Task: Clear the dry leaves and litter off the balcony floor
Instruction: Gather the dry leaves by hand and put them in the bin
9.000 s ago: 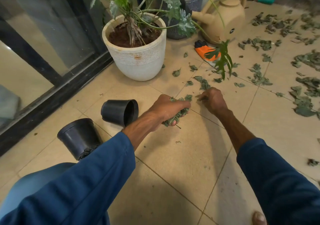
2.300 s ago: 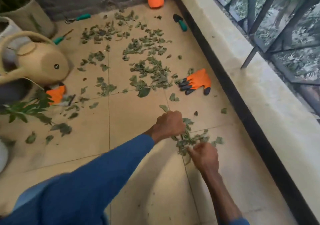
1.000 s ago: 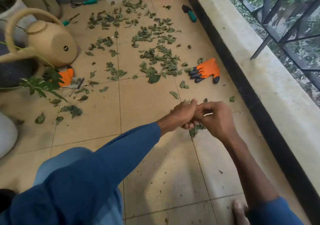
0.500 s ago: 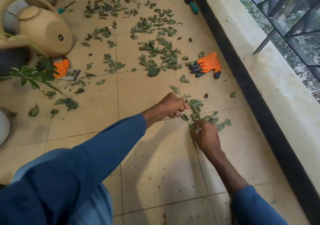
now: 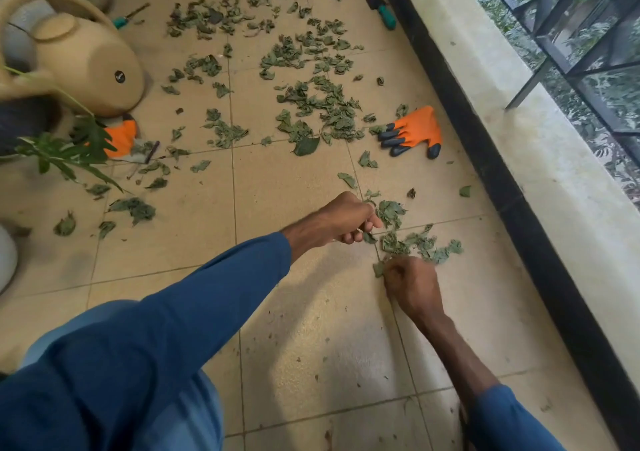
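Dry green leaves lie scattered over the beige tiled balcony floor, thickest at the far middle. A small heap of leaves lies just ahead of both hands. My left hand hovers at the heap's left edge, fingers curled, pinching a leaf at its fingertips. My right hand sits at the heap's near edge, fingers curled over a few leaves on the floor.
An orange glove lies by the black skirting of the parapet wall on the right. A tan watering can, a second orange glove and plant fronds sit at left. Green-handled tools lie at the back.
Over the last second the hands parted from each other and dropped to the floor; a heap of leaves now lies there, the right hand gathering at its near edge.
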The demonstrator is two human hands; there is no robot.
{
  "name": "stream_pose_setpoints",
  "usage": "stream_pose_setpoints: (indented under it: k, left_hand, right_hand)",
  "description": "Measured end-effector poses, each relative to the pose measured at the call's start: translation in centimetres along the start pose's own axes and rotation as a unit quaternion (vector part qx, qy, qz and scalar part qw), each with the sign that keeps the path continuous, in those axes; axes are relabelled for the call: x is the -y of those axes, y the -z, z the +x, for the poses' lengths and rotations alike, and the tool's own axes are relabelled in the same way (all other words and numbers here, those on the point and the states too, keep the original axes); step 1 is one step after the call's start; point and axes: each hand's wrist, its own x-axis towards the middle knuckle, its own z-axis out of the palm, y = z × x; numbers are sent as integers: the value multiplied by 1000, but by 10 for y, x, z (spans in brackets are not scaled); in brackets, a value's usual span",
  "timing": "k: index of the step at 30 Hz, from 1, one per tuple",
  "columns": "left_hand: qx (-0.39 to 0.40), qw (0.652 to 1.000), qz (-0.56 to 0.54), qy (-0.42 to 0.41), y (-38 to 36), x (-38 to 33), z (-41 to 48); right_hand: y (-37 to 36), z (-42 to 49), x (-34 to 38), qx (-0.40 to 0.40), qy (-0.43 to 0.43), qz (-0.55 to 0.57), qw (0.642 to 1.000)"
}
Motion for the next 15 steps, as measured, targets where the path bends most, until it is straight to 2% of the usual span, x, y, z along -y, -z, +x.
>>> stream_pose_setpoints:
  k: [7, 15]
  left_hand:
    - [10, 1000, -18, 16, -2, 6, 6]
    - [42, 996, -46, 66, -8, 9, 7]
  right_hand:
    - [57, -9, 22, -74, -17, 154, 985]
    - [124, -13, 65, -25, -3, 300, 954]
